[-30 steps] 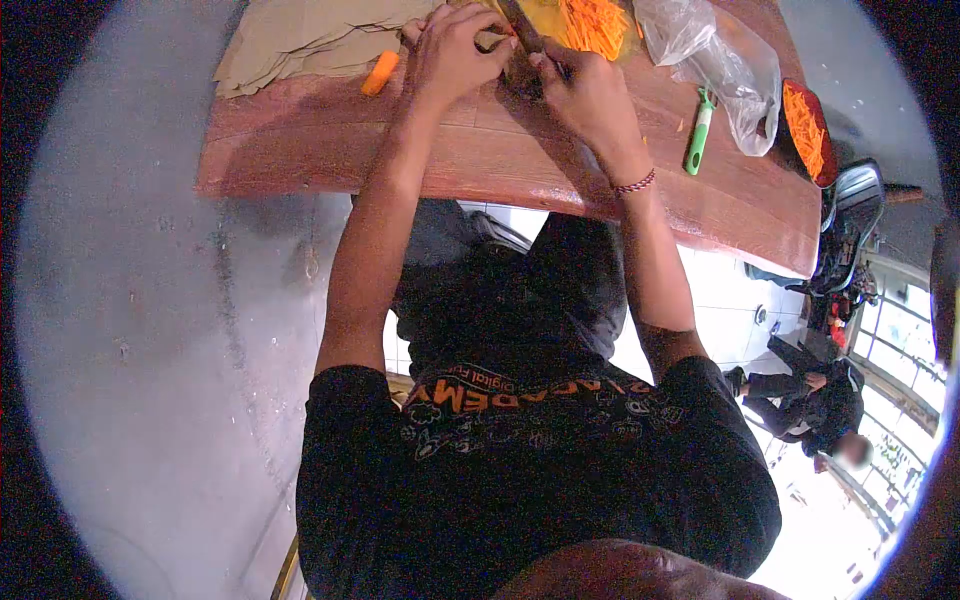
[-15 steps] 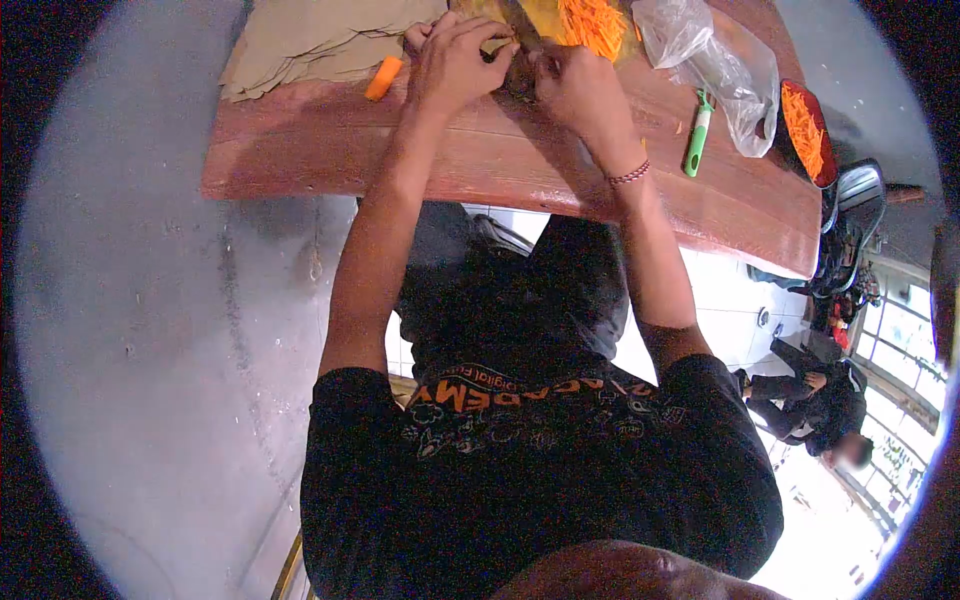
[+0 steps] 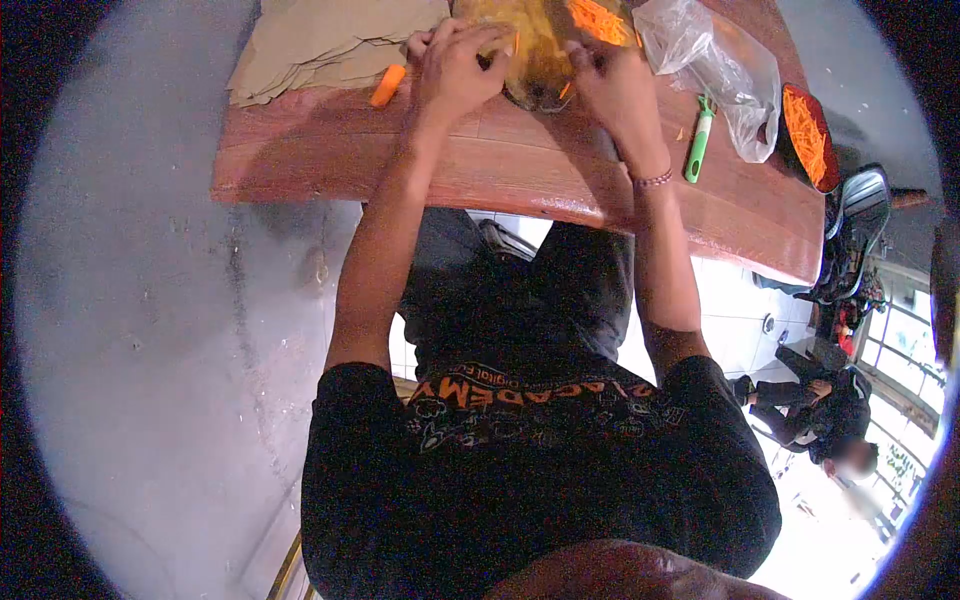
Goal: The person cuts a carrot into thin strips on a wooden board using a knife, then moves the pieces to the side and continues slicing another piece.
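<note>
My left hand [image 3: 462, 72] is at the left edge of a stained, brownish-yellow board [image 3: 540, 60], its fingers curved and its thumb apart from them. No object shows clearly in it. On the board's right side, my right hand [image 3: 618, 92] has its thumb and fingertips pressed together; what is between them is too small to make out. Shredded carrot [image 3: 600, 20] lies at the board's far right. A short orange carrot piece [image 3: 387, 86] rests left of my left hand.
Brown paper [image 3: 325, 45] covers the far left of the red-brown table [image 3: 300, 150]. Toward the right are a clear plastic bag [image 3: 710, 60], a green-and-white peeler [image 3: 700, 140] and a tray of shredded carrot [image 3: 807, 135]. A person [image 3: 835, 405] sits in the background at right.
My right hand has moved right, away from my left hand, uncovering more of the board between them. My left thumb has parted slightly from the fingers. The view has shifted a little.
</note>
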Available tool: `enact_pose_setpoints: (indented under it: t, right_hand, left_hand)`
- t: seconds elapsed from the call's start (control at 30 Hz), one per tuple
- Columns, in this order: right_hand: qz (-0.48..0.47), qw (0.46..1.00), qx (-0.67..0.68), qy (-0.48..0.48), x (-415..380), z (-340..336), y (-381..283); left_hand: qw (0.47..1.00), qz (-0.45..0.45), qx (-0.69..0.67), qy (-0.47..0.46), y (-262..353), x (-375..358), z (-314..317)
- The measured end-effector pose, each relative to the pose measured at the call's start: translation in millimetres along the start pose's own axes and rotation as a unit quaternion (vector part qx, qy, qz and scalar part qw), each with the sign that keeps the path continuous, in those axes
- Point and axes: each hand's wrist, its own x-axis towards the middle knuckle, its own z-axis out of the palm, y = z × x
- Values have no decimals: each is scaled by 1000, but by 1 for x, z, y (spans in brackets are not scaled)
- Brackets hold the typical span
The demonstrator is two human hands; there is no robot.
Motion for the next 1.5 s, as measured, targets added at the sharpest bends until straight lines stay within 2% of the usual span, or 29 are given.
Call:
enact_pose_setpoints:
  t: [0.03,0.07,0.1,0.13,0.2,0.23,0.3,0.33,0.37,0.43,0.47,0.53,0.57,0.7,0.8,0.9,0.97,1.0,1.07,1.13,1.17,1.23,1.27,1.3,1.37,1.4,1.47,1.5]
  right_hand:
    - [7,999,45,-25,-7,-3,-16]
    - [13,995,91,-49,-11,-2,-27]
    - [12,994,93,-48,-13,2,-33]
    - [5,994,87,-67,-15,7,-37]
    - [7,993,70,-97,-16,18,-32]
    - [5,992,74,-98,-14,16,-30]
    - [-13,995,60,-78,-10,8,-18]
    - [43,995,38,-83,-2,15,-6]
    - [42,995,43,-84,0,16,8]
    - [17,999,10,-27,1,7,13]
    - [17,998,-8,-60,3,1,15]
    - [12,999,27,-32,-3,-8,5]
    - [8,998,57,-4,-6,-10,3]
    - [-24,997,80,7,-16,-17,10]
    - [28,998,45,-25,-18,-25,15]
    - [66,991,112,-28,-21,-25,22]
    - [-14,998,57,23,-26,-21,28]
    - [-43,997,44,45,-29,-19,30]
    - [-36,999,1,24,-32,-17,33]
    - [-36,999,-37,6,-33,-20,23]
    - [-35,999,-38,9,-35,-25,19]
    - [-44,998,-38,-18,-40,-41,2]
    - [-45,998,-39,-15,-42,-42,0]
    - [-53,998,-36,-14,-43,-43,-1]
    - [-60,998,-34,-8,-43,-40,4]
    - [-64,996,-55,-17,-42,-35,10]
    - [-65,995,-75,-27,-41,-27,17]
    - [-64,995,-68,-34,-41,-26,17]
  left_hand:
    - [1000,1,1,-1,-5,-2,4]
    - [997,-38,-56,33,-11,-3,8]
    - [989,-76,-112,67,-10,1,2]
    - [989,-75,-110,66,-10,3,-7]
    - [985,-140,-95,25,-11,5,-32]
    - [986,-140,-91,26,-19,1,-42]
    - [991,-126,39,13,-38,-8,-66]
    - [993,-106,54,-2,-42,-11,-84]
    - [993,-104,59,-3,-47,-19,-93]
    - [969,-226,56,-87,-48,-33,-103]
    - [968,-226,60,-87,-48,-38,-104]
    - [942,-240,103,-212,-39,-38,-106]
    - [942,-239,106,-211,-40,-40,-106]
    - [957,-224,90,-163,-42,-47,-96]
    - [969,-206,52,-128,-39,-42,-98]
    - [981,-169,18,-97,-22,-28,-103]
    - [988,-136,2,-79,-11,-15,-101]
    - [986,-139,-49,-81,-5,-9,-98]
    - [981,-141,-100,-86,3,-1,-92]
    - [978,-83,-122,-146,4,10,-81]
    - [978,-79,-123,-146,5,14,-74]
    - [956,-116,-146,-226,7,17,-60]
    - [937,-167,-100,-290,6,22,-53]
    - [938,-165,-100,-288,2,21,-49]
    - [963,-31,-43,-264,-4,19,-42]
    - [963,-27,-44,-264,-2,18,-40]
    - [992,-4,32,-122,4,12,-39]
    - [992,-3,31,-123,12,13,-40]
